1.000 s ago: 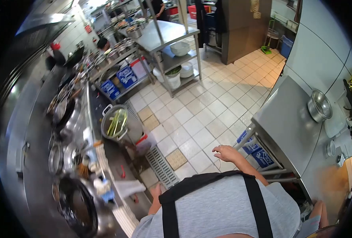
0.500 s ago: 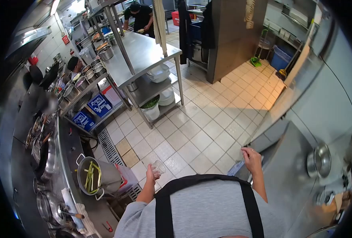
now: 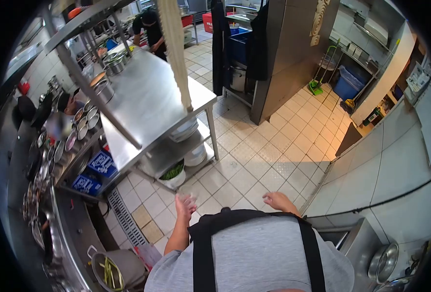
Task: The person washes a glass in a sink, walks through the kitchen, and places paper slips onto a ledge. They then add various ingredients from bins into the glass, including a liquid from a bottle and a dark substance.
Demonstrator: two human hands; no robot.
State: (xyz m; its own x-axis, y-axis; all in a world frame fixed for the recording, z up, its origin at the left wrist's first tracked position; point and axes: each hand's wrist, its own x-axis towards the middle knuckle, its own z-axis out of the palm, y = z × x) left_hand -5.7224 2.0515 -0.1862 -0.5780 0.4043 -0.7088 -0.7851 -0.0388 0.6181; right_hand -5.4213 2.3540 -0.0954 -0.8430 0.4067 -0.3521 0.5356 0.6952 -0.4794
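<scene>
My left hand (image 3: 183,208) is in front of my body, fingers curled around a small clear glass (image 3: 191,199). The glass is see-through and blurred, so its contents cannot be made out. My right hand (image 3: 279,201) is held over the tiled floor (image 3: 244,170) with its fingers curled in, and I see nothing in it. Ahead of my left hand stands a steel table (image 3: 147,82). On its lower shelf is a white bucket (image 3: 174,182) with green vegetables in it.
At lower left a large pot (image 3: 128,267) holds pale green stalks. Stoves and pans line the left side. A person (image 3: 149,31) works beyond the table; another person's head (image 3: 65,102) shows at left. A metal-clad pillar (image 3: 286,63) and tiled wall (image 3: 371,180) bound the right.
I have moved forward, so the steel table is nearer and the stalk pot has slipped toward the lower edge. My right hand has swung inward; the glass stays in my left hand.
</scene>
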